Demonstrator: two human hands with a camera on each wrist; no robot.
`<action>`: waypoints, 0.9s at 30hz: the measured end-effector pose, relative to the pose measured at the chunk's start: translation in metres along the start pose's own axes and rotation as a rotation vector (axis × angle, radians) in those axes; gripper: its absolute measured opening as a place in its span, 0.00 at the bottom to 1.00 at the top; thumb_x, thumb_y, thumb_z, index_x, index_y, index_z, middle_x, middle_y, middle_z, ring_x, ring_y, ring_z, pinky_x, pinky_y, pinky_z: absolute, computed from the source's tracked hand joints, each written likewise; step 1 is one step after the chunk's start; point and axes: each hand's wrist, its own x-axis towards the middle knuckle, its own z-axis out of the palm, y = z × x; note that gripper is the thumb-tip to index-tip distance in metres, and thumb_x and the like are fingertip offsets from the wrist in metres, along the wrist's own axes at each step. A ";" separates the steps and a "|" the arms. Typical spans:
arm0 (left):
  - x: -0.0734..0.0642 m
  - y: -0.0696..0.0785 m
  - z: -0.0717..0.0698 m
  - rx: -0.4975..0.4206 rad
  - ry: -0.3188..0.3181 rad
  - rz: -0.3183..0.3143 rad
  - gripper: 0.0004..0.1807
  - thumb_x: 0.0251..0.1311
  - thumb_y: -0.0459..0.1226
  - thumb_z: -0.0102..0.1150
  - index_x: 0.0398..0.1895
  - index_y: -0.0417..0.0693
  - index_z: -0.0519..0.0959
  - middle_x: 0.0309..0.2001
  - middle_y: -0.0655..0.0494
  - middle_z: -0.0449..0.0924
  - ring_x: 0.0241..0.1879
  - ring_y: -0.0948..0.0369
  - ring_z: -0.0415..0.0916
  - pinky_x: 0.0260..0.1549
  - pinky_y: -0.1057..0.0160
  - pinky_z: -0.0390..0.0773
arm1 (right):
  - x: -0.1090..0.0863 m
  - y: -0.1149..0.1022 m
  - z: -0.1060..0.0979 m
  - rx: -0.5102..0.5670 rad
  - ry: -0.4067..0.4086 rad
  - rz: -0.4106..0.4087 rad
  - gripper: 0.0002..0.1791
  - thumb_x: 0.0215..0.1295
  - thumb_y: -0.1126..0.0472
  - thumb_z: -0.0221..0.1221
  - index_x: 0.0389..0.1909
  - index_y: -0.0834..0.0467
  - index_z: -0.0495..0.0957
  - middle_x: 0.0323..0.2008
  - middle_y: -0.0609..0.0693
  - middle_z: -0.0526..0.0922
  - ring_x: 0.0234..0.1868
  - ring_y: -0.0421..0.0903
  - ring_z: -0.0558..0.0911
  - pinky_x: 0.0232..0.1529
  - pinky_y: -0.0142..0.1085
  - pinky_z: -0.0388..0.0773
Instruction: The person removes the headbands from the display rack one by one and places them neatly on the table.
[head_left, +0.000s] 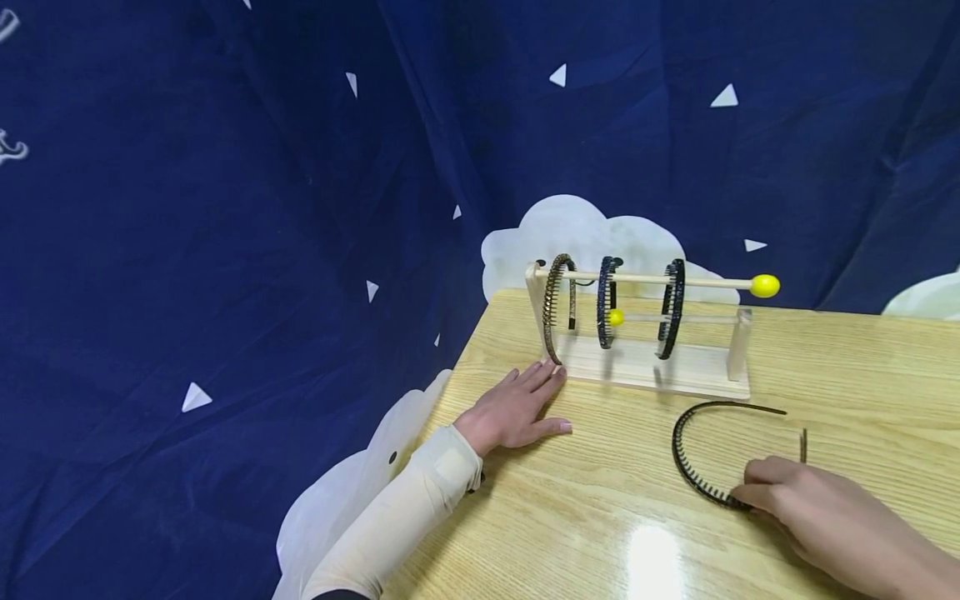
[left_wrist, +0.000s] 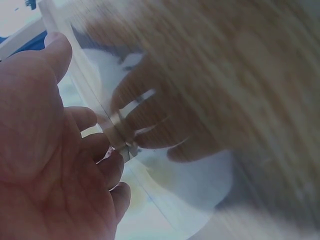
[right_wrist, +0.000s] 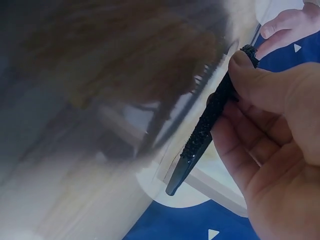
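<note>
My right hand (head_left: 817, 508) pinches a dark, toothed headband (head_left: 678, 450) low over the table's right front. In the right wrist view the thumb and fingers hold the headband (right_wrist: 202, 127) by its glittery black band, with one plain end sticking out. My left hand (head_left: 521, 408) lies palm down with straight, spread fingers on the tabletop, fingertips right at the left end of a wooden rack (head_left: 705, 379). On the rack's upper rod hang a brown glittery headband (head_left: 551, 308), a dark blue one (head_left: 603, 312) and a black one (head_left: 677, 308).
The rack's upper and lower rods end in yellow knobs (head_left: 765, 286). Its base stands near the back edge of the glossy wooden table (head_left: 847, 375). A dark blue curtain (head_left: 300, 208) with white triangles and cloud shapes hangs behind and to the left.
</note>
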 end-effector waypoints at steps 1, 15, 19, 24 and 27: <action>0.000 0.000 0.000 0.001 0.001 0.000 0.46 0.56 0.69 0.23 0.72 0.55 0.39 0.72 0.56 0.33 0.69 0.56 0.38 0.63 0.51 0.48 | 0.000 0.000 0.000 0.001 -0.004 0.001 0.22 0.71 0.45 0.38 0.27 0.43 0.79 0.28 0.30 0.66 0.27 0.27 0.67 0.18 0.29 0.68; 0.000 0.000 -0.002 0.004 0.000 0.005 0.46 0.57 0.69 0.23 0.72 0.53 0.40 0.72 0.55 0.33 0.69 0.55 0.37 0.63 0.51 0.48 | -0.003 0.000 0.006 -0.010 -0.031 0.019 0.15 0.67 0.47 0.48 0.27 0.43 0.81 0.28 0.29 0.66 0.27 0.29 0.66 0.18 0.29 0.68; 0.000 0.000 -0.002 -0.001 -0.002 0.004 0.46 0.57 0.69 0.24 0.72 0.54 0.40 0.72 0.55 0.33 0.69 0.56 0.37 0.64 0.52 0.48 | -0.003 -0.001 0.006 -0.005 -0.027 0.013 0.05 0.58 0.54 0.57 0.27 0.43 0.81 0.28 0.29 0.65 0.27 0.29 0.66 0.18 0.29 0.68; -0.001 0.001 -0.003 -0.010 0.001 0.001 0.45 0.57 0.69 0.24 0.72 0.54 0.41 0.72 0.55 0.33 0.69 0.56 0.38 0.63 0.52 0.48 | -0.003 0.000 0.006 -0.006 -0.024 0.006 0.19 0.69 0.46 0.44 0.28 0.44 0.81 0.28 0.29 0.65 0.28 0.29 0.66 0.19 0.29 0.68; -0.002 0.001 -0.003 -0.013 0.000 0.000 0.46 0.57 0.69 0.24 0.72 0.54 0.42 0.72 0.55 0.33 0.69 0.56 0.38 0.63 0.52 0.48 | -0.003 -0.002 0.005 -0.012 -0.022 0.007 0.33 0.71 0.42 0.26 0.29 0.45 0.81 0.29 0.30 0.65 0.28 0.29 0.65 0.19 0.29 0.68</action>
